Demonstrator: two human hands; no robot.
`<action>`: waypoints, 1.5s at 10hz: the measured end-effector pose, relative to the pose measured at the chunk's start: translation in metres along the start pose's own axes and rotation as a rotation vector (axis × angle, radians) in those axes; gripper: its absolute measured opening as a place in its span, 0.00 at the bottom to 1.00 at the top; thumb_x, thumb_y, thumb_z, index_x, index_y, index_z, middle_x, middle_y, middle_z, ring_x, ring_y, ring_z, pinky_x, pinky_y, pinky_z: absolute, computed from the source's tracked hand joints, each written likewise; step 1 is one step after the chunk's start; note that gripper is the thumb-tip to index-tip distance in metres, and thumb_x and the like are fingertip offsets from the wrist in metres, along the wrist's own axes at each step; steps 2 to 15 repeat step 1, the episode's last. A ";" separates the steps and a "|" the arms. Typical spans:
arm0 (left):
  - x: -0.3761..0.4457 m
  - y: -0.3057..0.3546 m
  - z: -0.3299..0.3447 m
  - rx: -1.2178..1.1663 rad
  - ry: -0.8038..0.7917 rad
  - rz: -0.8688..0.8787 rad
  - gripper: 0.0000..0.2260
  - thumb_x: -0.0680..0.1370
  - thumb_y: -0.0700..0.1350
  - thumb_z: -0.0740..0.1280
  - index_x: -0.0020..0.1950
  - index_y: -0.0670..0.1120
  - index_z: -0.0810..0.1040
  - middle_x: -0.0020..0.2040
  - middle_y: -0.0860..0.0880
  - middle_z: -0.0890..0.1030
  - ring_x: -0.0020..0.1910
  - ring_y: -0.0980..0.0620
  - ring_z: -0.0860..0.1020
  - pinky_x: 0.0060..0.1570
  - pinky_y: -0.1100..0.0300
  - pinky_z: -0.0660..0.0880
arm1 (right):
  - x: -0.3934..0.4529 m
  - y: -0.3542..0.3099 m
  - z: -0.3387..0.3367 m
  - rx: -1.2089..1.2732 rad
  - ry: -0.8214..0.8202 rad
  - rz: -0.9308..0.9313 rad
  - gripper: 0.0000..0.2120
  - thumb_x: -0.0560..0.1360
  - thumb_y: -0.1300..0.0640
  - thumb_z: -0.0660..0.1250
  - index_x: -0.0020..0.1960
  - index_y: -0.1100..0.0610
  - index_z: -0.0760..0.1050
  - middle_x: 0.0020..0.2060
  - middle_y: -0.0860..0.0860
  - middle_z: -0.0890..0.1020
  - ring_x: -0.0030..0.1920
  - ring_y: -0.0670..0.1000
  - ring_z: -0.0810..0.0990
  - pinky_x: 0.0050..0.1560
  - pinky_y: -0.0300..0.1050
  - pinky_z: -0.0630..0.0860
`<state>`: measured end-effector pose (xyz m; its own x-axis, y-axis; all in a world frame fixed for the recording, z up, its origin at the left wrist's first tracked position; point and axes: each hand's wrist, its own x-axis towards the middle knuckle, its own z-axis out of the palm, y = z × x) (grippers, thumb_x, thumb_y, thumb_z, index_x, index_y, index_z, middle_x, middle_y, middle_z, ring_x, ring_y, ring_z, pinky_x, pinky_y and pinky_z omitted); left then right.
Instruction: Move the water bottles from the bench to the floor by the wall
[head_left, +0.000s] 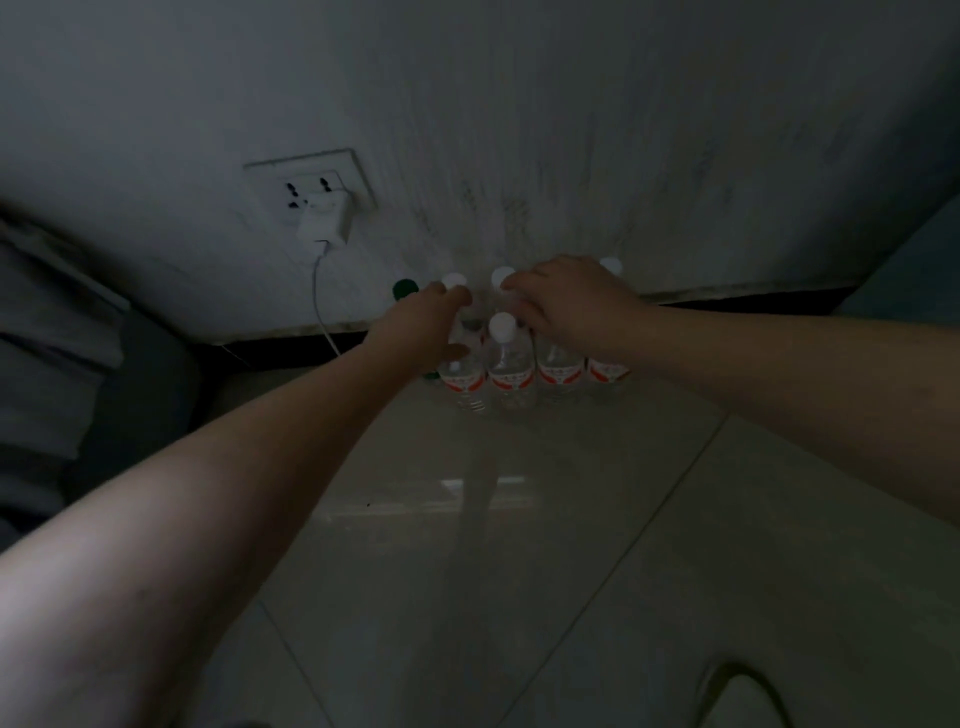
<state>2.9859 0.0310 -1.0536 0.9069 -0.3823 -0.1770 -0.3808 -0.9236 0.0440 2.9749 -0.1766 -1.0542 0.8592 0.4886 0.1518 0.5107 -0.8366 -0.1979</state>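
Note:
Several clear water bottles with white caps and red labels stand upright on the tiled floor against the wall. The middle front bottle (509, 358) stands free between my hands. My left hand (423, 325) grips the neck of the leftmost front bottle (462, 379), thumb low on its shoulder. My right hand (566, 306) curls over the top of a bottle (558, 371) to the right, fingertips near a rear bottle's cap (501, 277). Another rear cap (454, 280) shows above my left hand. A far-right bottle (607, 370) stands partly behind my right wrist. A green-capped bottle (405, 288) peeks out at the left.
A wall socket (311, 182) holds a white charger (324, 221), and its cable (319, 301) hangs down to the floor left of the bottles. Grey fabric, maybe a seat, fills the left edge (57, 353). A dark skirting runs along the wall base (727, 302).

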 end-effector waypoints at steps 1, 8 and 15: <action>-0.015 0.003 -0.008 0.232 0.153 0.035 0.23 0.76 0.57 0.64 0.66 0.48 0.68 0.58 0.43 0.76 0.55 0.41 0.75 0.49 0.51 0.71 | -0.017 -0.001 -0.005 -0.036 -0.015 0.071 0.19 0.79 0.50 0.56 0.67 0.55 0.69 0.52 0.60 0.79 0.49 0.62 0.78 0.42 0.51 0.70; -0.015 0.003 -0.008 0.232 0.153 0.035 0.23 0.76 0.57 0.64 0.66 0.48 0.68 0.58 0.43 0.76 0.55 0.41 0.75 0.49 0.51 0.71 | -0.017 -0.001 -0.005 -0.036 -0.015 0.071 0.19 0.79 0.50 0.56 0.67 0.55 0.69 0.52 0.60 0.79 0.49 0.62 0.78 0.42 0.51 0.70; -0.015 0.003 -0.008 0.232 0.153 0.035 0.23 0.76 0.57 0.64 0.66 0.48 0.68 0.58 0.43 0.76 0.55 0.41 0.75 0.49 0.51 0.71 | -0.017 -0.001 -0.005 -0.036 -0.015 0.071 0.19 0.79 0.50 0.56 0.67 0.55 0.69 0.52 0.60 0.79 0.49 0.62 0.78 0.42 0.51 0.70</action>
